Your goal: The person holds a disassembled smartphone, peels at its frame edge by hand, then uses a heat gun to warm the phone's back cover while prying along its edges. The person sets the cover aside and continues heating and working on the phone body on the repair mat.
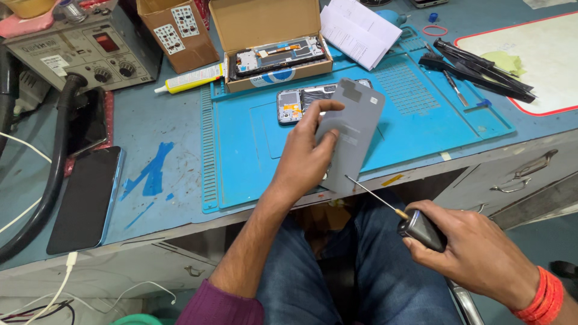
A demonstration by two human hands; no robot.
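left hand [304, 159] pinches grey panel [352, 132] upright, long axis 12-6 — right hand [475, 256] fisted on screwdriver [391, 207], tip at panel's 6 o'clock edge, pointing 10.

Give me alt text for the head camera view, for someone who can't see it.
Seen from above, a seated person's left hand holds a grey phone back cover over a blue work mat, while the right hand grips a thin screwdriver. An opened phone lies on the mat.

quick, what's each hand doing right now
left hand: closed on the grey phone back cover, holding it up over the blue mat
right hand: closed around the screwdriver handle
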